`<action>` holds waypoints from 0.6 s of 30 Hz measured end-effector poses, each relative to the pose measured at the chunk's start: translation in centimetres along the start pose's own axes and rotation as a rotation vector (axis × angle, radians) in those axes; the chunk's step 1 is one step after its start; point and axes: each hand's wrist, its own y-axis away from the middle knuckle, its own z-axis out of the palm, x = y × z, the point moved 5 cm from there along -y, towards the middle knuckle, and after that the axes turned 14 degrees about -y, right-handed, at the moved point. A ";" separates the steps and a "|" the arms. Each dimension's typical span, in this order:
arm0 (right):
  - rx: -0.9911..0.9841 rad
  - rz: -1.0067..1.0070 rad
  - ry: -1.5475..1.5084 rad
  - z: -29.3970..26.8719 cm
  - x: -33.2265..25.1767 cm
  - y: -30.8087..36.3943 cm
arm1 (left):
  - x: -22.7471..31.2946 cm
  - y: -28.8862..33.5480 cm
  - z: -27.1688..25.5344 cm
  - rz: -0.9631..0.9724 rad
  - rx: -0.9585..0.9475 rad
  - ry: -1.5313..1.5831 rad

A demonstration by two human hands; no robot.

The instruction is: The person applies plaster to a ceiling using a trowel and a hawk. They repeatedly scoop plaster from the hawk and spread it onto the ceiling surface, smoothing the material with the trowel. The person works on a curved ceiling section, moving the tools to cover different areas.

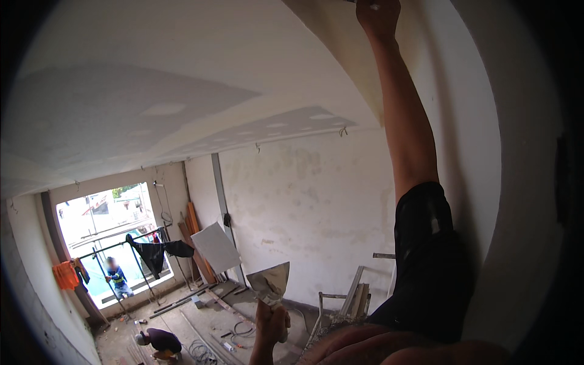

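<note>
Low in the middle, my left hand [272,322] is wrapped round the handle of a wide putty knife [270,281], its broad blade pointing up and smeared with pale paste. My right arm stretches straight up, so that my right hand [378,17] is at the top edge of the view, close to where the ceiling [182,36] meets the white wall [465,103]. That hand is closed. A small dark end of something shows beside it, but the rest is cut off by the frame. A pale spot marks the back of the hand.
Below, a person [161,344] crouches on the floor among cables [202,351] and long bars. Another person [117,277] is by the bright window opening, near a rack [109,248] hung with clothes. A grey board [216,248] leans at the far wall; a metal frame [328,296] stands close beneath me.
</note>
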 end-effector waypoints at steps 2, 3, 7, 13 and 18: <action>0.050 0.132 -0.157 -0.7 -2.3 -0.1 | -5.4 0.3 1.8 -0.249 -0.107 0.137; -0.036 0.292 -0.157 -0.2 -2.4 -0.2 | -7.0 0.5 2.4 -0.337 -0.139 0.180; -0.281 0.359 -0.116 0.2 -0.4 -0.8 | -4.0 0.2 1.5 -0.243 -0.068 0.379; -0.341 0.232 -0.106 2.5 -1.8 -1.6 | -3.4 0.3 1.2 -0.198 -0.062 0.504; -0.357 0.190 -0.131 3.6 -1.0 -1.5 | -1.5 0.4 0.5 -0.188 -0.004 0.519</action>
